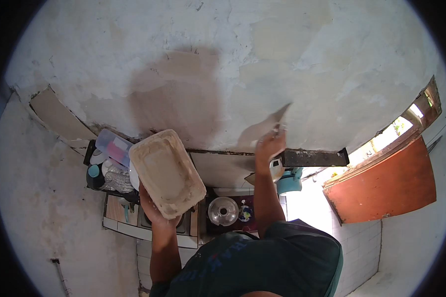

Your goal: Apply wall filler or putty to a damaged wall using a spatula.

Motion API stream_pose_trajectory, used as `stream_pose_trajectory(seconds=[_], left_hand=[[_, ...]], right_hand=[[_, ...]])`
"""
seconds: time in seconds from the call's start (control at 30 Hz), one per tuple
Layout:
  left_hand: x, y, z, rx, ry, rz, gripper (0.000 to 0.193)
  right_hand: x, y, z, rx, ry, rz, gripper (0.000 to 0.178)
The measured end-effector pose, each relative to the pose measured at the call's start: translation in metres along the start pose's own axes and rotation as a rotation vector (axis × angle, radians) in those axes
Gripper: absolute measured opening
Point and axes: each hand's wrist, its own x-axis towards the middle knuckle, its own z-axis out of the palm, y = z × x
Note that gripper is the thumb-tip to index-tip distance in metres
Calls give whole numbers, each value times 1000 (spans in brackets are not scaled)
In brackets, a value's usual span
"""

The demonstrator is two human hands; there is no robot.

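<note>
My left hand (153, 210) grips a shallow, off-white rectangular tub (166, 173) from below, at its lower left edge. The tub is tilted so that its inside shows, smeared with a pale paste-like layer. My right hand (271, 146) is raised close to the patchy wall (282, 64), its fingers closed. A small thin tool (280, 128) pokes out past the fingertips, pale and blurred; its exact kind cannot be made out. Darker and lighter patches mark the wall, and shadows of the tub and the right hand fall across it.
Below stand a stove with a round metal lid (223, 211), and a counter edge (148, 235). Dishes and a clear plastic container (113, 147) crowd the left. A dark shelf (314, 158), a teal kettle (290, 182) and an orange-red panel (381, 185) by a window lie right.
</note>
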Motion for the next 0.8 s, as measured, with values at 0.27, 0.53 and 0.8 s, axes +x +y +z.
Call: stream_pose_trajectory(seconds=[0.27,0.53,0.8], left_hand=[[-3,-4,2,-17,90,6,54],[10,-16,1,53,0,65,60],[23,-36,12,-63,-70,-42,55]], right_hand=[[-126,-79,53,206,-469,-149,16],[-111,-48,20,1311,-586,778,28],[-7,-76,-59,1089,-519,760,23]])
